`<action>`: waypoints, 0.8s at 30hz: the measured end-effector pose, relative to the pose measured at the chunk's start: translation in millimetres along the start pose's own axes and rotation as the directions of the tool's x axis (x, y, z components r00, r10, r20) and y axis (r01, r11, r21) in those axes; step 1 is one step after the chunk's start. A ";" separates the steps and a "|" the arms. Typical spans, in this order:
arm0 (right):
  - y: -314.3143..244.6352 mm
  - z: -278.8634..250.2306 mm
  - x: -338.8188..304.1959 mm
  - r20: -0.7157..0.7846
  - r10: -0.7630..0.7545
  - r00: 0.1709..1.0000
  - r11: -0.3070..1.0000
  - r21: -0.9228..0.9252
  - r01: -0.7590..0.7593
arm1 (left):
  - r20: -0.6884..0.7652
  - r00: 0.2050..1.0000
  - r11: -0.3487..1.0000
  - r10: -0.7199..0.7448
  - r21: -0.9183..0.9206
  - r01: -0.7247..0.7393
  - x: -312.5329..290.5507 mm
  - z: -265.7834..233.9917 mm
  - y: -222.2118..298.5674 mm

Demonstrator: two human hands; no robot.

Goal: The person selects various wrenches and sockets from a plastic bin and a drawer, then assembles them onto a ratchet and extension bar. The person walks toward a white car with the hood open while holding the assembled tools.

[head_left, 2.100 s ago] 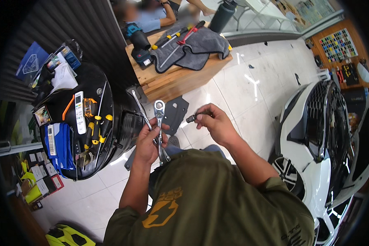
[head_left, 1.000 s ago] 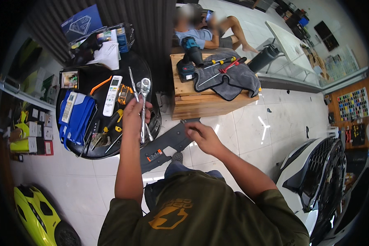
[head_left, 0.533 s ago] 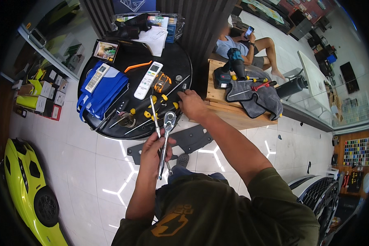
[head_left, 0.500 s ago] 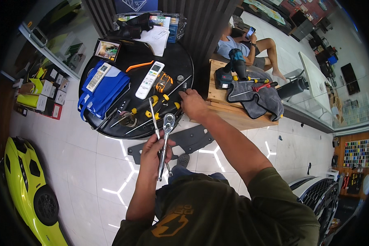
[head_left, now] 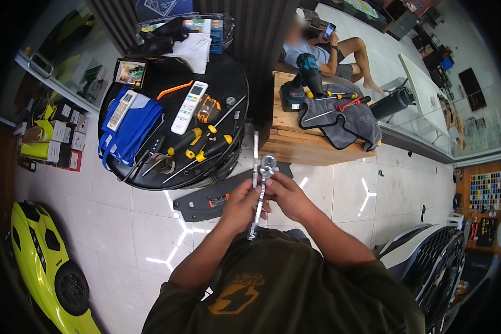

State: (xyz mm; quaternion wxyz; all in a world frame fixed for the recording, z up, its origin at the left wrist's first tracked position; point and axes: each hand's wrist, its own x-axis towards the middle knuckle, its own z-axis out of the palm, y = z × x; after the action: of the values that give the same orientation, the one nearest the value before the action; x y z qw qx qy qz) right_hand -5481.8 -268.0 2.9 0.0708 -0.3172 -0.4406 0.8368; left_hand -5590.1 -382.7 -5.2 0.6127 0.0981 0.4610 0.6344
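In front of my chest, my left hand [head_left: 240, 207] is closed round a chrome ratchet wrench [head_left: 268, 162] and a slim metal bar [head_left: 256, 147], held side by side and pointing away from me. My right hand [head_left: 290, 196] grips the same ratchet just below its round head, thumb on top. Whether its hidden fingers also touch the bar, I cannot tell. Beyond the hands, a round black table [head_left: 240, 78] carries yellow-and-black screwdrivers [head_left: 210, 140], an orange tape measure [head_left: 210, 109], a white remote control [head_left: 190, 107] and a small metal piece [head_left: 236, 114] near its right edge.
Right of the table, a wooden crate [head_left: 300, 147] bears a cordless drill [head_left: 309, 78], a grey cloth [head_left: 345, 128] and screwdrivers. A black panel [head_left: 197, 206] lies on the floor below the table. A seated person [head_left: 317, 55] holds a phone. A lime-green car [head_left: 47, 250] stands left.
My right hand has left the table's right edge and come back to the ratchet. My left hand has shifted right with both tools, and the view has turned slightly.
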 end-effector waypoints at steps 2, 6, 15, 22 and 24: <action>4.9 -15.0 -16.5 -0.134 0.011 0.991 0.996 0.090 0.001 | 0.094 0.994 0.997 -0.055 0.060 0.049 6.9 17.8 -16.7; 2.5 -40.2 -31.8 -0.395 0.062 0.917 0.961 0.272 0.052 | 0.119 0.976 0.982 -0.185 0.050 0.180 -3.7 28.8 -38.5; -40.9 -52.4 77.5 -0.376 0.031 0.926 0.917 0.380 0.124 | 0.080 0.976 0.961 -0.204 -0.172 0.215 -75.2 -12.2 -44.4; -80.5 35.1 225.0 -0.233 -0.253 0.939 0.921 -0.356 0.160 | 0.007 0.997 0.975 -0.081 -0.209 0.081 -107.0 -34.3 -37.5; -74.6 27.0 265.4 -0.250 -0.312 0.917 0.824 -0.551 0.130 | 0.002 0.999 0.952 -0.040 -0.304 0.039 -105.2 -33.4 -35.9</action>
State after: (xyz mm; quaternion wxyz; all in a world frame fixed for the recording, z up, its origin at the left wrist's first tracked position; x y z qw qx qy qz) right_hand -5719.1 -136.2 -52.0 0.1520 -0.4057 -0.6674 0.6057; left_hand -5564.3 -495.8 -2.7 0.6319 -0.0078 0.3613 0.6856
